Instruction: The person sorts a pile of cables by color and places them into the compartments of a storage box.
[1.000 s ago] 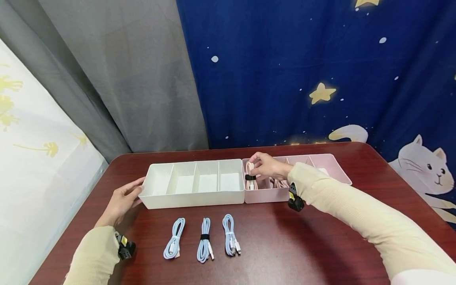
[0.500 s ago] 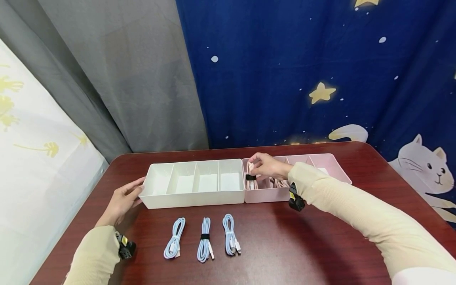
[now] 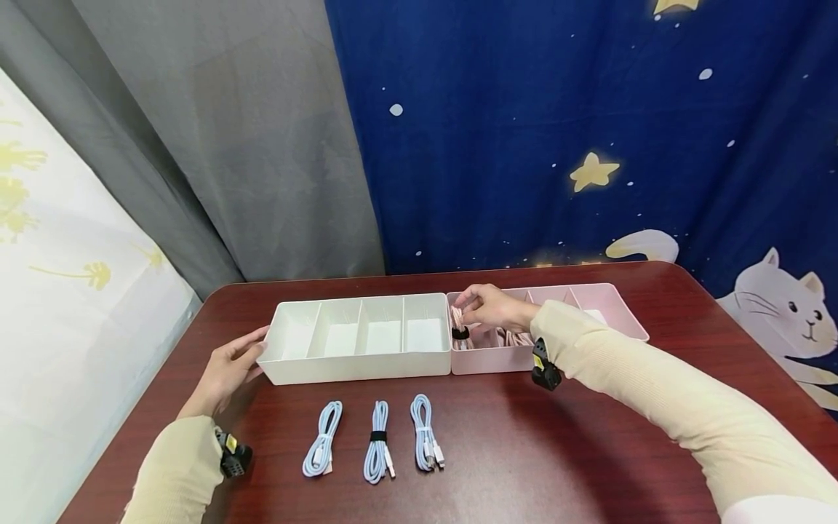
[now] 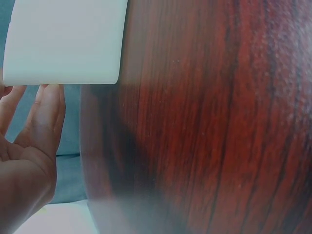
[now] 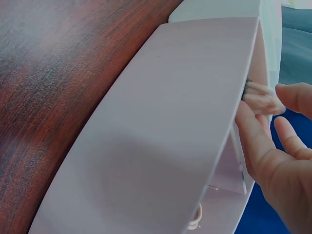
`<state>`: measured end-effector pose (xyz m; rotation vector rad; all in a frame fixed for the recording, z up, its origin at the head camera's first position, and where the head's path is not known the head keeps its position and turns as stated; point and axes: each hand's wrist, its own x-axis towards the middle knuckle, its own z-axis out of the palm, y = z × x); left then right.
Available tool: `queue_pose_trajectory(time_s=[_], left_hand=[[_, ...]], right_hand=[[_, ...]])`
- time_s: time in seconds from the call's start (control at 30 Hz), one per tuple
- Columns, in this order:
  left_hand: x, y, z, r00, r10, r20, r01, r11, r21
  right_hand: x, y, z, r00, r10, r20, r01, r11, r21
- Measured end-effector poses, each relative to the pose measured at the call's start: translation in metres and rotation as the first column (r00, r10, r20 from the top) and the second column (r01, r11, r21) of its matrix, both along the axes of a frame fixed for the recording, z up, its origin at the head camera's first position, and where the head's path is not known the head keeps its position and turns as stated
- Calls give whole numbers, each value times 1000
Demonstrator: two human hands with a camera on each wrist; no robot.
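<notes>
In the head view, my right hand (image 3: 491, 306) is over the left compartment of the pink divided box (image 3: 487, 362), fingers around a coiled pink cable (image 3: 457, 317) with a black strap. The right wrist view shows that pink cable (image 5: 261, 100) between thumb and fingers, its lower part hidden by the box wall. My left hand (image 3: 225, 370) touches the left end of the white divided box (image 3: 360, 367). In the left wrist view, the left hand (image 4: 39, 139) has extended fingers against the end of the white box (image 4: 63, 44).
Three coiled light-blue cables lie in front of the white box: a left one (image 3: 321, 440), a middle one (image 3: 377, 444) with a black strap, and a right one (image 3: 424, 433). Another pink cable (image 3: 513, 338) sits farther right in the pink box. Curtains hang behind the table (image 3: 524, 451).
The pink cable in my right hand has sunk slightly lower into its compartment and its strap now tilts. The left hand and both boxes stay in place.
</notes>
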<state>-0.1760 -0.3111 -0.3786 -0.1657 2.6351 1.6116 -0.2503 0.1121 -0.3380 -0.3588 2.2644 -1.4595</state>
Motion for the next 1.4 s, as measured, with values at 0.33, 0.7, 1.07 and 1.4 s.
queue_pose_trajectory(time_s=[0.33,0.7,1.07,1.4], left_hand=[[3,3,2,1000,-7,-3,7,1000,5],[1,1,-1,999,32,5,-32,999,3],[-3,-4,-7,1000,11,3,-11,1000,23],[-2,-2,-4,1000,13,13,-13,1000,11]], right_hand=[[0,1,0,999,19,-27,-18,1000,24],[4,2,5,999,22,-45,-22,1000,0],[17,8,19,991,6,-133,-10,1000,-24],[31,14,19,978,-26,-205,17,999,-49]])
